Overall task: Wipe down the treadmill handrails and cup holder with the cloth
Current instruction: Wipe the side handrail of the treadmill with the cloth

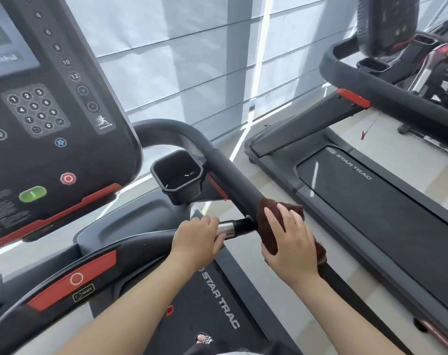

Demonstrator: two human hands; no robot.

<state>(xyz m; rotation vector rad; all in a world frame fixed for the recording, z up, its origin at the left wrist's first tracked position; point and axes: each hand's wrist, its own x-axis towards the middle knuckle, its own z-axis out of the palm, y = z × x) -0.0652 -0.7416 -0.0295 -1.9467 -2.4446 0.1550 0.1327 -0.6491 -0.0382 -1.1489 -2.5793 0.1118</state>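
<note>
Right hand (289, 242) presses brown cloth (266, 219) around black handrail (233, 172), pale floor (422, 160) beyond.

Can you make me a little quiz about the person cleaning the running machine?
1. Which hand presses the brown cloth on the handrail?
2. True or false: the cloth is inside the cup holder.
3. What does the left hand grip: A) the silver bar, B) the green button, C) the cloth?

Key: 1. The right hand. 2. False, it lies on the handrail. 3. A.
</note>
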